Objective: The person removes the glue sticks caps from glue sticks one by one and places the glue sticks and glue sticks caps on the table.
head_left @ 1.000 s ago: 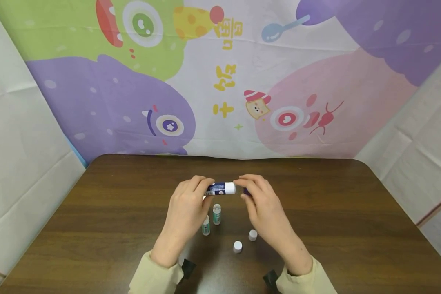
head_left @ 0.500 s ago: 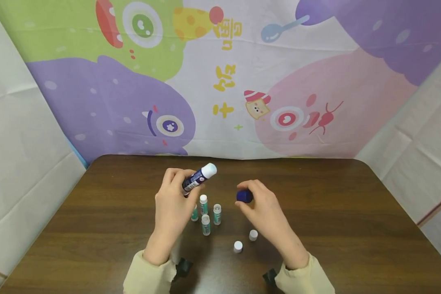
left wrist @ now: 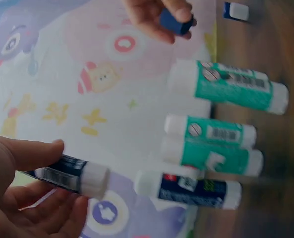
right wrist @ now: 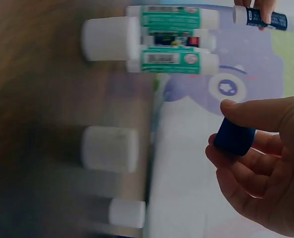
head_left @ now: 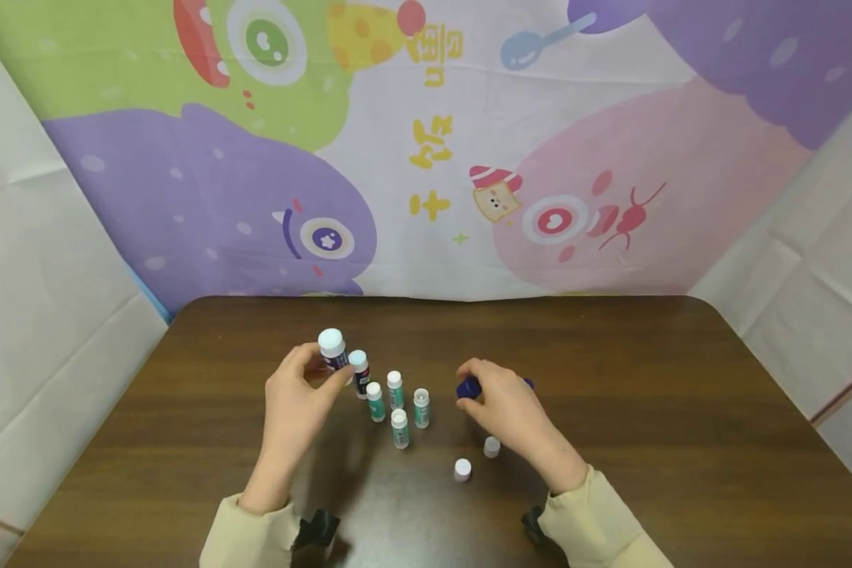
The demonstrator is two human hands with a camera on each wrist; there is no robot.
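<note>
My left hand (head_left: 293,410) holds a navy glue stick (head_left: 332,347) upright between thumb and fingers, its white end up. It is beside a second navy glue stick (head_left: 359,372) standing on the table; whether its base touches the table is hidden. My right hand (head_left: 514,410) pinches a dark blue cap (right wrist: 235,137) between thumb and fingers, above the table. Several green glue sticks (head_left: 375,402) stand upright between the hands. The front green glue stick (head_left: 400,430) and the right-hand green glue stick (head_left: 422,409) have translucent tops.
Two white caps (head_left: 462,470) (head_left: 492,447) lie on the brown table (head_left: 610,473) near my right wrist. Another blue cap (head_left: 528,384) shows partly behind the right hand. A cartoon-printed cloth (head_left: 426,260) hangs along the back edge.
My hands have parted, drawing the blue cap from the navy glue stick. The left hand has carried the stick leftward and turned it upright; the right hand keeps the cap, slightly lower.
</note>
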